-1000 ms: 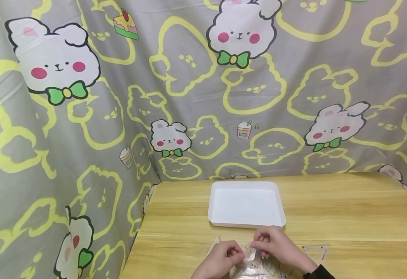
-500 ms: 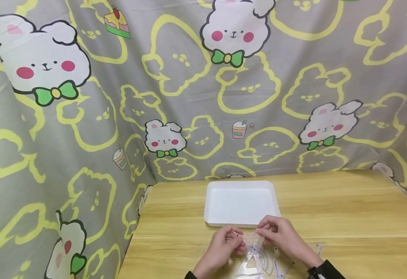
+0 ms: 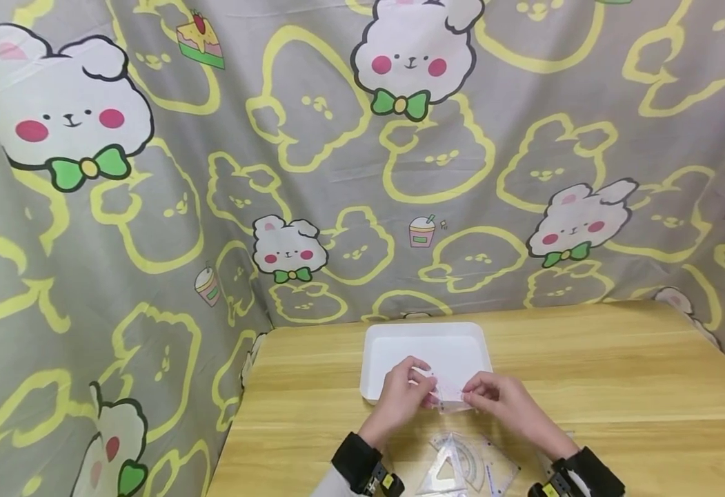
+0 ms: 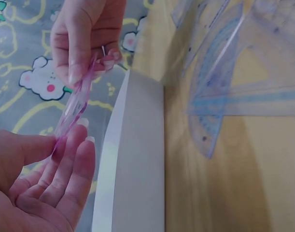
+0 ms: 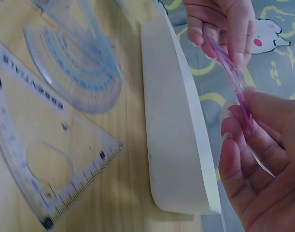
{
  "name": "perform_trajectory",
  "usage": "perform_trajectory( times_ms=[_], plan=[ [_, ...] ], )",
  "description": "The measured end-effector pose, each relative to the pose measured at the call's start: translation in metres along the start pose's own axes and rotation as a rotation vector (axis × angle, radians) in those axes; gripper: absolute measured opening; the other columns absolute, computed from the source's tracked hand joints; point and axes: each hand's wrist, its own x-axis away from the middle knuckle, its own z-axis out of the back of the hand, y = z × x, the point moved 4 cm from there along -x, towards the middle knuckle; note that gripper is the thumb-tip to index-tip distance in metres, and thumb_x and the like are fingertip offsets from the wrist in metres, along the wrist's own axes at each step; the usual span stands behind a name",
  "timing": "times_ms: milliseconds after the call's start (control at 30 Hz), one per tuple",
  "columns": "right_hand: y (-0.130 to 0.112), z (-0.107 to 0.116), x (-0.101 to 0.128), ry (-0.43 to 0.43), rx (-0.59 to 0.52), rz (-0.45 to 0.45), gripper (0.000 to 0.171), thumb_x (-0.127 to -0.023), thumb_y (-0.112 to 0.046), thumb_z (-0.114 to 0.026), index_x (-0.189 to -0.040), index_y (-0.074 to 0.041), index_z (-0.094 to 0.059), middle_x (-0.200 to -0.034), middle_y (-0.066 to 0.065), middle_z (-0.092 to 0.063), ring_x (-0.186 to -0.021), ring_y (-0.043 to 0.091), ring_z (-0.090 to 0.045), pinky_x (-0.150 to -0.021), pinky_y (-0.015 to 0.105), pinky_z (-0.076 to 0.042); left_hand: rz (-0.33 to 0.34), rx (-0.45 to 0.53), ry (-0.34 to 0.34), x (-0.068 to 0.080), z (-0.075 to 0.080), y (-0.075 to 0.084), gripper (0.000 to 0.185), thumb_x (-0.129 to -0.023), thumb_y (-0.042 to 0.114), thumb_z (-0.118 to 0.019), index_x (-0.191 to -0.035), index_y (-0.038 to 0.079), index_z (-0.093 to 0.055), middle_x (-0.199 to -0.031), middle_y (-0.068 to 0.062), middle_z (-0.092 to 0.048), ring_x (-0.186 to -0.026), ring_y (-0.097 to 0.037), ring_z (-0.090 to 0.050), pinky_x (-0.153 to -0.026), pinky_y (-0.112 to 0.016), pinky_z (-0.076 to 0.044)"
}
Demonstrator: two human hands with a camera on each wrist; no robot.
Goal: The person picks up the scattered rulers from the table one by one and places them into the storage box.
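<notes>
Both hands hold one small clear plastic piece with pink print (image 3: 444, 397) over the near rim of the white tray (image 3: 399, 345). The left hand (image 3: 399, 397) pinches its left end between thumb and fingertips; the right hand (image 3: 492, 397) pinches the opposite end in the same way. In the left wrist view the piece (image 4: 74, 108) runs edge-on between the two hands, and the right wrist view shows it (image 5: 231, 72) as a thin pink-tinted strip spanning from one pinch to the other. A grip at both ends probably keeps so thin and flexible a piece flat and level (what kind of piece it is cannot be told).

The tray sits on the wooden desk (image 3: 617, 366), its inside white and bare where visible. Nearer the person, just below the hands, lie a transparent protractor (image 3: 468, 462), overlapping a clear set square (image 3: 443, 476), flat on the desk and apart from the tray. A grey rabbit-print cloth (image 3: 151, 207) hangs behind and to the left of the desk. Dark cuffs (image 3: 352, 459) cover both wrists.
</notes>
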Motion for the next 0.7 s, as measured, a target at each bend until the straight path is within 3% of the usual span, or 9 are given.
perform_trajectory(
  times_ms=[233,467,700],
  plan=[
    [0.007,0.008,-0.005,0.023,0.065,-0.019,0.009,-0.094,-0.016,-0.077,-0.097,-0.009,-0.073,-0.083,-0.002,-0.074,-0.071,0.008,-0.066,-0.066,0.026,-0.055,0.01,-0.028,-0.025,-0.021,-0.009,-0.001,0.013,-0.102,0.011,-0.067,-0.112,0.002,-0.066,-0.086,-0.004,-0.07,-0.068,-0.013,-0.073,-0.06,-0.029,-0.061],
    [0.009,0.018,-0.011,0.076,0.128,-0.049,0.006,-0.094,-0.013,-0.077,-0.094,-0.009,-0.073,-0.084,0.003,-0.074,-0.072,0.014,-0.067,-0.066,0.026,-0.055,-0.014,-0.096,-0.06,-0.035,-0.015,-0.003,0.033,-0.103,0.008,-0.065,-0.135,0.003,-0.061,-0.088,-0.002,-0.068,-0.069,-0.01,-0.072,-0.06,-0.027,-0.06],
    [0.014,0.022,-0.016,0.091,0.259,-0.054,0.006,-0.091,-0.011,-0.079,-0.09,-0.012,-0.074,-0.08,-0.005,-0.073,-0.071,0.007,-0.064,-0.067,0.025,-0.053,-0.024,-0.137,-0.073,-0.048,-0.022,-0.01,0.026,-0.103,0.009,-0.065,-0.128,0.001,-0.064,-0.086,-0.008,-0.069,-0.069,-0.013,-0.072,-0.06,-0.027,-0.06]
  ],
)
